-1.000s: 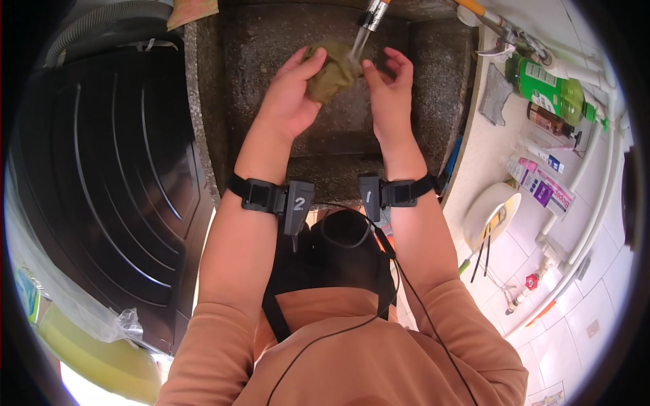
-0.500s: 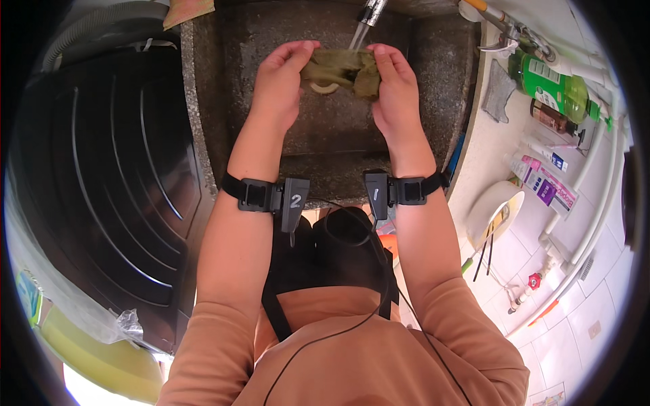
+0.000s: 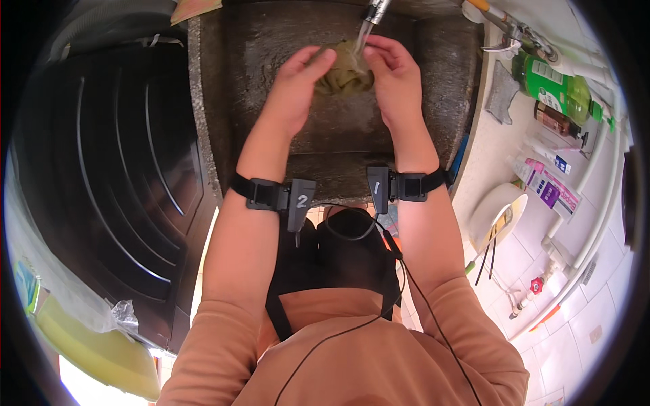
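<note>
An olive-green cloth (image 3: 345,80), wet and crumpled, hangs between my two hands inside a dark stone sink (image 3: 261,145). My left hand (image 3: 303,73) grips its left side, thumb on top. At its right edge my right hand (image 3: 394,73) pinches it between thumb and fingers, right beside the running water. The stream falls from a metal faucet (image 3: 377,9) onto the cloth. Its exact kind does not show, since it is bunched up and partly covered by my fingers.
A black ridged panel (image 3: 101,183) stands left of the sink. On the right ledge lie a grey rag (image 3: 501,93), a green liquid bottle (image 3: 552,84) and several tubes. White pipes run along the right wall. A loose cable (image 3: 325,331) hangs over my front.
The cloth was stretched wide between my hands and is now bunched. My hands have come closer together, and the pale curved thing seen under the cloth no longer shows.
</note>
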A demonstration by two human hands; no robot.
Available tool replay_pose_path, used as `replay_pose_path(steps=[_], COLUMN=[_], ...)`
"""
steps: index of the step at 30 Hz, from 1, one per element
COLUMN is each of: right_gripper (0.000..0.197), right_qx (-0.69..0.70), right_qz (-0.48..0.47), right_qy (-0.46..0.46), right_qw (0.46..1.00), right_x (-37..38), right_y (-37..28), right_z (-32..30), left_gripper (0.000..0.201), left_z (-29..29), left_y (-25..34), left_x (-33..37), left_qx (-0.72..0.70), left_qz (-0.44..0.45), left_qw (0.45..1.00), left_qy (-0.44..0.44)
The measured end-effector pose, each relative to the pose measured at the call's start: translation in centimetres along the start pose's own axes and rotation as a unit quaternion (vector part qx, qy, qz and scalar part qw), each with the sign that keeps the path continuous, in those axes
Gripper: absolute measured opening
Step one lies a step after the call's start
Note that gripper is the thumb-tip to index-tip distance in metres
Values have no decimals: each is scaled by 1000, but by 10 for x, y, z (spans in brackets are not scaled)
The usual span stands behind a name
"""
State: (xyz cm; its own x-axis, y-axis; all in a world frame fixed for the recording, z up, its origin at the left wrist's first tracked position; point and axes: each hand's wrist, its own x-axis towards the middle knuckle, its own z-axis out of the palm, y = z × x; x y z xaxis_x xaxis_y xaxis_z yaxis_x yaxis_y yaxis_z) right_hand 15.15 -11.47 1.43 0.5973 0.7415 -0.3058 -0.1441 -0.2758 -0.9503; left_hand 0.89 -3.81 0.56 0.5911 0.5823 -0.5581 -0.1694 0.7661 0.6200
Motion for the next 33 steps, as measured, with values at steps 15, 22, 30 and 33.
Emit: replay_pose_path(steps=[15, 22, 30, 33], right_gripper=[19, 19, 16, 12], right_qx=[39, 10, -256, -202], right_qz=[71, 39, -63, -115], right_qy=[54, -64, 38, 85], right_qw=[995, 997, 964, 969], right_x=[-8, 2, 5, -2], right_y=[5, -19, -35, -19], right_z=[0, 24, 5, 6], left_gripper=[44, 55, 46, 46], left_z=[5, 26, 21, 7], left_y=[6, 7, 2, 7], left_x=[-12, -26, -26, -37], left_qx=[298, 234, 245, 208], left_qz=[38, 26, -18, -8], left_qw=[945, 957, 955, 967], left_qy=[129, 171, 166, 150])
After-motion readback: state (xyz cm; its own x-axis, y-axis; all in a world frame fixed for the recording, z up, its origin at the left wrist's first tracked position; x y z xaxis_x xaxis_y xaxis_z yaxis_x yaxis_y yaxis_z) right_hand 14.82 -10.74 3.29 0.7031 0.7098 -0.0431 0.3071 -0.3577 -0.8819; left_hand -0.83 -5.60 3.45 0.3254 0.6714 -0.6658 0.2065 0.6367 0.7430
